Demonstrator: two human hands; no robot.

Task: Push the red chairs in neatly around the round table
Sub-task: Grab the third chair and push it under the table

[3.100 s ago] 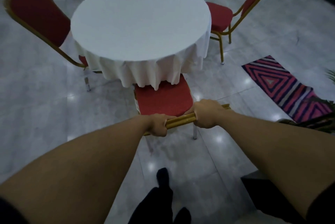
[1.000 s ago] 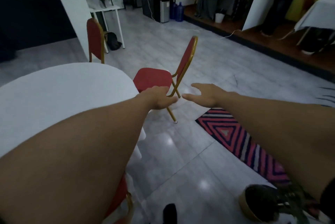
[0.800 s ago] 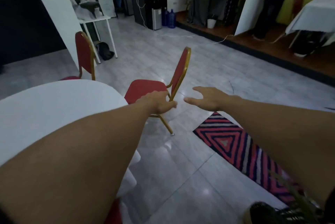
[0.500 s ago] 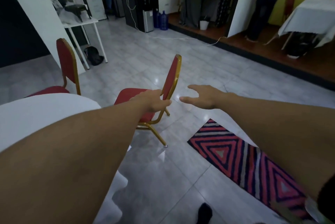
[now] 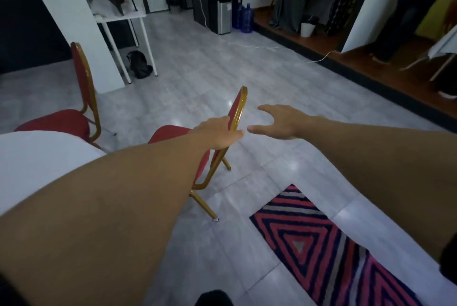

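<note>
A red chair with a gold frame (image 5: 238, 105) stands side-on in the middle, its seat pointing left toward the round white-clothed table (image 5: 37, 154) at the left edge. My left hand (image 5: 217, 135) lies against the chair's backrest edge, fingers loose; whether it grips the frame is unclear. My right hand (image 5: 279, 121) hovers open just right of the backrest, not touching it. A second red chair (image 5: 81, 83) stands further left, its seat at the table's far rim.
A striped red and dark rug (image 5: 321, 244) lies on the grey tiles at lower right. A white side table (image 5: 123, 23) and a white pillar (image 5: 64, 8) stand behind. A water dispenser (image 5: 223, 3) and blue bottles are at the back. A raised wooden step runs along the right.
I let go of the first chair and turned right. Both hands have closed in on the side-on chair; my left hand now meets its backrest.
</note>
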